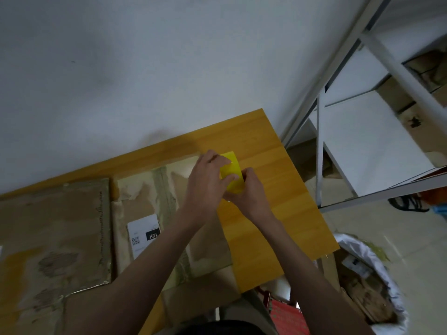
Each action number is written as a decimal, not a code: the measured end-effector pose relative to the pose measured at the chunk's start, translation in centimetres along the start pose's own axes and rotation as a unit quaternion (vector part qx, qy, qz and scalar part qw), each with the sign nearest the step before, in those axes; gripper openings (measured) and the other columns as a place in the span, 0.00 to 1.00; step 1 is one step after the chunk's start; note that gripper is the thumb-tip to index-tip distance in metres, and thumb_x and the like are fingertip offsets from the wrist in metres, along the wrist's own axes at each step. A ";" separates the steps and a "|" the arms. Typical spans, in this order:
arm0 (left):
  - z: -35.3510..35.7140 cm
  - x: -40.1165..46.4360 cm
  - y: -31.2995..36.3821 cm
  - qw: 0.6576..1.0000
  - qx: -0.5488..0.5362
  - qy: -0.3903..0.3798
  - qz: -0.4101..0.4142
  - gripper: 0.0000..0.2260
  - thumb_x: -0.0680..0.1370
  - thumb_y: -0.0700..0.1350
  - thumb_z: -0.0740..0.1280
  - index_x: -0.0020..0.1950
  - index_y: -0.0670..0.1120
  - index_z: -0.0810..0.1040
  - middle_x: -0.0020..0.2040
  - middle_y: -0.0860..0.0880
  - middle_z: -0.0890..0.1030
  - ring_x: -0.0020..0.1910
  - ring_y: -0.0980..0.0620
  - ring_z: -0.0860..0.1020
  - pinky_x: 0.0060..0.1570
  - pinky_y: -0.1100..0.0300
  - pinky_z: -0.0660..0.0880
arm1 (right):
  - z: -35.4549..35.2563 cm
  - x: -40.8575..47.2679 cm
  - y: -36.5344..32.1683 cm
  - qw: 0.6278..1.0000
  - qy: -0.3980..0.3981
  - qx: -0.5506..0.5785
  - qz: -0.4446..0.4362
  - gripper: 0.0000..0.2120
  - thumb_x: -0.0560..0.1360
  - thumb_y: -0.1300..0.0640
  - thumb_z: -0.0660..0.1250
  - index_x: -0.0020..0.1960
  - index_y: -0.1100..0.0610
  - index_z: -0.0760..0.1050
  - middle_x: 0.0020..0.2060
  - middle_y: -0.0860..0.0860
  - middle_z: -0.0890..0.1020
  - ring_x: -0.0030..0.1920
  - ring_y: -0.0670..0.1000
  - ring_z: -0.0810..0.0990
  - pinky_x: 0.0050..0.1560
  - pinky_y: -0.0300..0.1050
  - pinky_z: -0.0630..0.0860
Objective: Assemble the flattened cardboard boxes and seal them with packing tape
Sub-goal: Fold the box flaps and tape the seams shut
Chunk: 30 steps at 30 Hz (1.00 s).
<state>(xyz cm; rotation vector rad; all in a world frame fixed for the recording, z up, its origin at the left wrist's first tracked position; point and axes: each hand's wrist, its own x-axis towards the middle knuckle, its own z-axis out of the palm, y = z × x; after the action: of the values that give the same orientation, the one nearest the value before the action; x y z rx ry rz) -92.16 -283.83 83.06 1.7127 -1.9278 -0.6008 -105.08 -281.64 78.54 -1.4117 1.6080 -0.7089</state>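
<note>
Both my hands meet over the far right part of the wooden table (285,213). Between them is a yellow roll of packing tape (232,169). My left hand (208,182) grips the roll from the left, fingers curled over its top. My right hand (249,189) pinches it from the right and below. A flattened cardboard box (154,199) with old tape strips and a white label (144,234) lies just left of my hands. Another flattened cardboard box (53,233) lies at the table's left.
A white metal shelf rack (358,131) stands to the right of the table and holds cardboard boxes. A bin lined with a white bag (377,286), holding cardboard scraps, sits on the floor at lower right. The white wall (145,68) runs behind the table.
</note>
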 end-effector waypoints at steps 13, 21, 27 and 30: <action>-0.5 -0.4 -0.7 0.994 -0.004 -0.105 -0.033 0.14 0.78 0.30 0.62 0.60 0.42 0.65 0.49 0.43 0.77 0.46 0.47 0.76 0.41 0.54 0.71 | -0.6 -3.1 -0.2 0.999 -0.001 -0.048 -0.006 0.24 0.79 0.55 0.69 0.70 0.52 0.63 0.49 0.48 0.81 0.50 0.53 0.78 0.51 0.51 0.66; -0.1 -1.0 -1.1 0.990 -0.058 -0.114 0.053 0.09 0.79 0.31 0.61 0.54 0.40 0.64 0.45 0.41 0.75 0.41 0.43 0.75 0.40 0.48 0.71 | 0.5 -4.1 0.3 0.999 0.038 0.027 -0.021 0.23 0.78 0.59 0.68 0.67 0.47 0.62 0.34 0.44 0.70 0.33 0.48 0.69 0.42 0.52 0.67; 0.1 -1.2 -1.0 0.985 -0.124 -0.097 0.077 0.07 0.79 0.32 0.62 0.51 0.40 0.64 0.43 0.40 0.75 0.39 0.46 0.73 0.38 0.55 0.69 | -1.0 -3.2 1.8 0.995 0.045 0.092 0.002 0.10 0.82 0.57 0.64 0.61 0.50 0.67 0.35 0.56 0.74 0.32 0.59 0.70 0.30 0.57 0.66; 0.6 -0.2 -0.8 0.986 -0.134 -0.087 0.037 0.08 0.80 0.32 0.62 0.52 0.40 0.64 0.45 0.40 0.76 0.41 0.45 0.75 0.40 0.54 0.71 | -1.3 -3.8 2.3 0.993 0.016 0.113 -0.016 0.07 0.83 0.54 0.63 0.58 0.51 0.66 0.42 0.66 0.73 0.38 0.68 0.70 0.32 0.61 0.67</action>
<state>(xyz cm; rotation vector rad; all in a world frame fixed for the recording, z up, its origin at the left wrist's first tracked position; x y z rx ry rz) -91.89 -283.71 82.03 1.4568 -1.9146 -0.9615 -107.39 -277.67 78.02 -1.2685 1.4812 -0.9057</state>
